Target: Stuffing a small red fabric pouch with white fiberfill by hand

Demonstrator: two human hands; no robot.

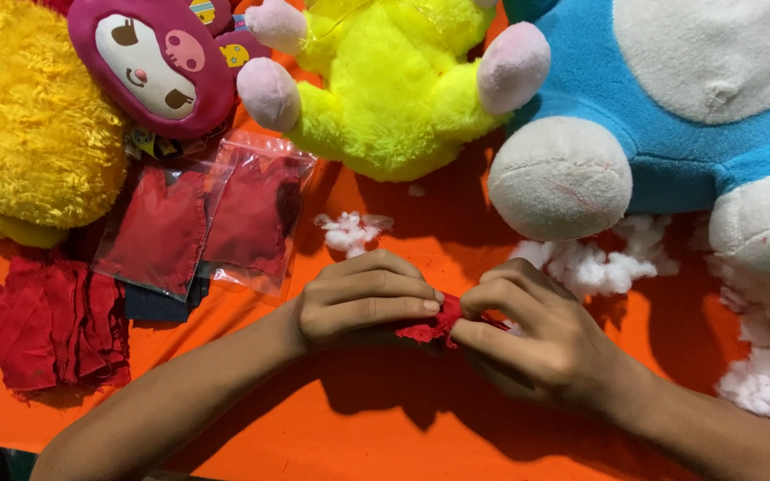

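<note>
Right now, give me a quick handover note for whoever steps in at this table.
Left hand and right hand both pinch one small red fabric piece over the orange cloth. White stuffing lies just beyond the right hand, a smaller tuft ahead. Two clear bags of red fabric and loose red fabric pieces lie left. Yellow plush toy and blue plush toy lie at the far edge. Whether the piece is filled or closed cannot be seen.

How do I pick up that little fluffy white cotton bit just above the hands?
Pinch the small white stuffing tuft gently around its middle, coming straight down from above. It lies loose and alone on the orange cloth, with bare cloth all round it, so nothing seems to block the fingers. It looks soft and wispy, so a light pinch is probably enough. Both hands, left and right, are busy holding a small red fabric piece.
</note>
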